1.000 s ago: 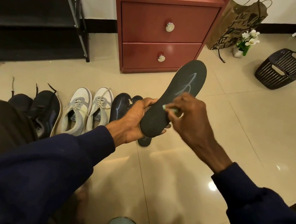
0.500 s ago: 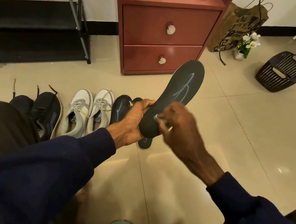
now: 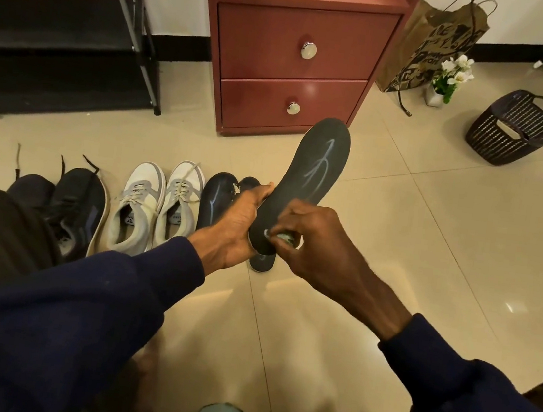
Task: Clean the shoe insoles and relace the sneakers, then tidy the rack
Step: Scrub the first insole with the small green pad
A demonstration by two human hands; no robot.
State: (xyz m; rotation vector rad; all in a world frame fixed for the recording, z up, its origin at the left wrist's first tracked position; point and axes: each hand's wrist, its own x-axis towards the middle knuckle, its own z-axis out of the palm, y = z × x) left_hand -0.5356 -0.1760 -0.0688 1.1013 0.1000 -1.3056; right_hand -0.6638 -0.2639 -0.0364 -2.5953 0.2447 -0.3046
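Left grip (image 3: 240,222) is curled round the heel end of the dark insole (image 3: 315,173), with the thumb along its left edge. The insole stands slanted in the air, its toe end pointing away toward the red cabinet (image 3: 298,71). I think it is held so in order that the top face turns to the person and one end stays firm against pressure. Right grip (image 3: 320,243) is closed in a pinch on a small pale wipe (image 3: 281,236) and presses it on the insole near the heel, just beside the left grip. The fingers hide most of the wipe, so I cannot tell its material. Pale streaks cross the middle of the insole; whether they are wet marks or a print, I cannot tell.

Under the grips, two more insoles (image 3: 214,198) lie on the floor (image 3: 428,261), beside the white sneakers (image 3: 153,204). The dark sneakers (image 3: 76,207) stand further left, and their laces trail loose. Everything lies in one row, probably to be taken one after another. The rack (image 3: 60,39) stands at the left wall, well apart. To my judgement the cleaning is in hand, and the relacing and the rack are not yet done.
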